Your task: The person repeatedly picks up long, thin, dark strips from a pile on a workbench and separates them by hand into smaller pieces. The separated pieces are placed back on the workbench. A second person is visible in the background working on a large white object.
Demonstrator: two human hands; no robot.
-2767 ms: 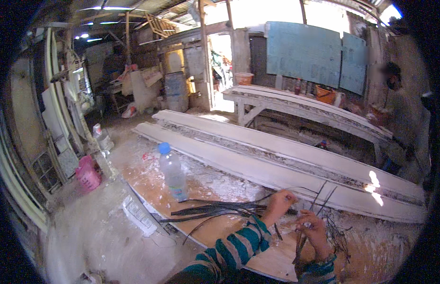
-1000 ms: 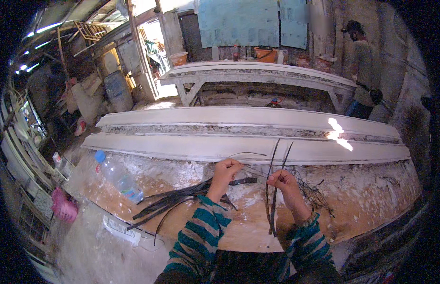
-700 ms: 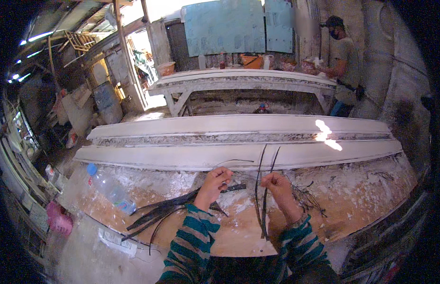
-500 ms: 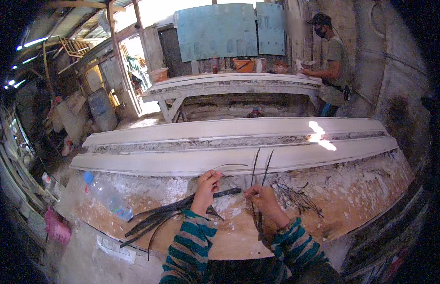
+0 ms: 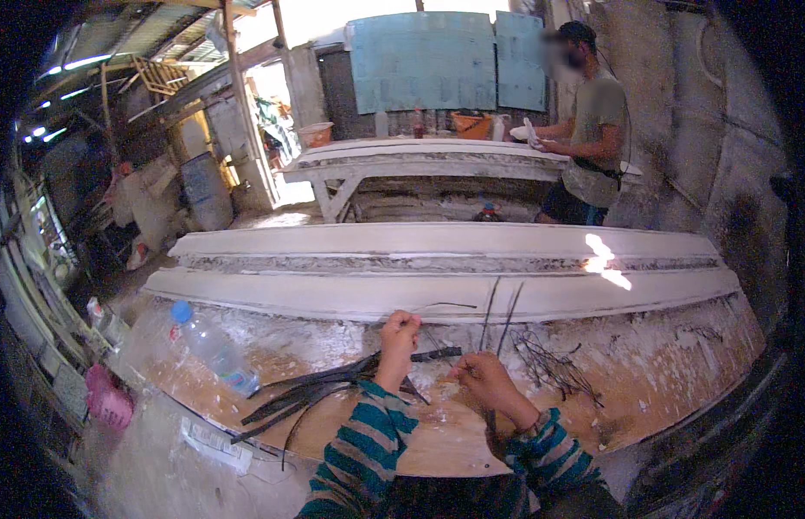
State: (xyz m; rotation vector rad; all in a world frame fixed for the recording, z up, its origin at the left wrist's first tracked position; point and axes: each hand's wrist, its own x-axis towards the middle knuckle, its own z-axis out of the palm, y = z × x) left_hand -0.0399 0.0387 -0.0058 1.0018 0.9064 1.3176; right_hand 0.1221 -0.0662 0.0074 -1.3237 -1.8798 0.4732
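Thin dark strips [image 5: 497,316] are held pinched in the right hand [image 5: 484,385]; the left hand [image 5: 398,333] is closed on one strand, so sorting seems underway and careful separation is probably needed next.

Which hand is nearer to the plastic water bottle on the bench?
Left. The left hand is the one on the bottle's side, a gap apart, above the dark strips. The right hand is farther away, beyond the left.
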